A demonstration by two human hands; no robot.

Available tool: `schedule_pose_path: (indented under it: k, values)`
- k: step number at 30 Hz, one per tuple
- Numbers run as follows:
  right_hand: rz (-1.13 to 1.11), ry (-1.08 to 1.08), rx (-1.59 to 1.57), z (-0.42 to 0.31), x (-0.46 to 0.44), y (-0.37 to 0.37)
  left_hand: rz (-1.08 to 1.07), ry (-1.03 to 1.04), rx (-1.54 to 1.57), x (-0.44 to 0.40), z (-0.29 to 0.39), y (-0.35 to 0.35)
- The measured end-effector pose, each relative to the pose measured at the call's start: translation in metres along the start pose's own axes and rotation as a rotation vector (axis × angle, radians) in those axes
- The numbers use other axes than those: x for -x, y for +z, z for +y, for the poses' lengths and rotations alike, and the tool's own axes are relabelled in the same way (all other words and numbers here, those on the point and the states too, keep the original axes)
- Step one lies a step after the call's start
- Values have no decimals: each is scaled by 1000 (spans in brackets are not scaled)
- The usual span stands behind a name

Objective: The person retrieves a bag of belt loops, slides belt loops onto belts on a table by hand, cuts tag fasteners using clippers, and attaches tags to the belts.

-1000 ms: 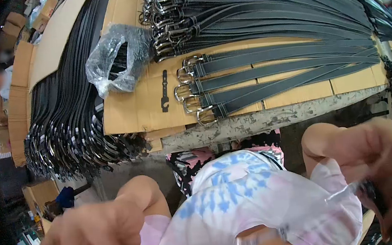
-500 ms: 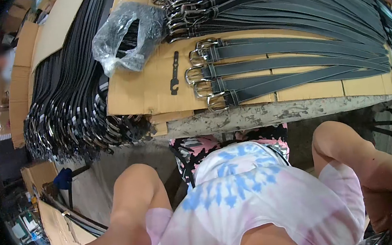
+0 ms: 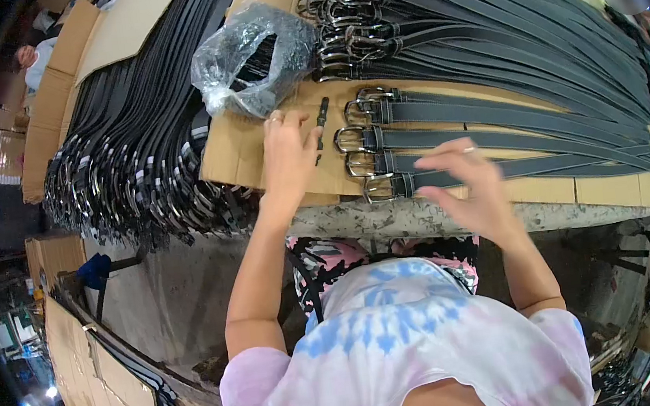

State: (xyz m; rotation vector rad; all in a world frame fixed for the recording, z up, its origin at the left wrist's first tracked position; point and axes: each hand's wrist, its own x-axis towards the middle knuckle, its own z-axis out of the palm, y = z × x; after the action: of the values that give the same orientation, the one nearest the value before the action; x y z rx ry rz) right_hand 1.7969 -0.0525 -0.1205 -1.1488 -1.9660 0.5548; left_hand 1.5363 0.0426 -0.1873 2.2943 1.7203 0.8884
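Observation:
My left hand (image 3: pixel 287 147) is over the cardboard, fingers bent and apart. Its fingertips are right at a small black plastic belt hanger (image 3: pixel 323 116); whether they touch it I cannot tell. My right hand (image 3: pixel 474 187), slightly blurred, hovers over the nearest belts with thumb and fingers spread. Several dark grey belts (image 3: pixel 452 134) with pale edge stitching lie below it, their silver buckles (image 3: pixel 358 140) pointing left. Behind my left hand sits a clear plastic bag (image 3: pixel 224 67) with black pieces visible through its opening.
A large pile of belts (image 3: pixel 496 18) covers the far right of the table. On the left, many black belts (image 3: pixel 118 122) hang with buckles over the edge. Cardboard (image 3: pixel 237 161) lines the tabletop. A blue item (image 3: pixel 95 270) is below on the left.
Both my hands have come up from beside my body to over the table: the left to the hanger, the right above the nearest belts. The camera view has shifted slightly.

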Motion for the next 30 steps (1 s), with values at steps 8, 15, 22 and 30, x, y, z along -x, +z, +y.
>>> schedule_pose_path:
  k: [8, 15, 22, 30]
  values:
    - [-203, -55, 181, 47, 29, 61, 14, -117, -88, 0, -11, 30]
    - [-168, -34, 80, 59, 25, 62, -47, -61, -80, -2, -19, 31]
    - [-31, -71, 147, 82, 0, 74, 23, -41, 118, 4, -14, 20]
    - [-70, 22, -135, 55, -8, 39, -247, -425, 980, 28, 7, -17]
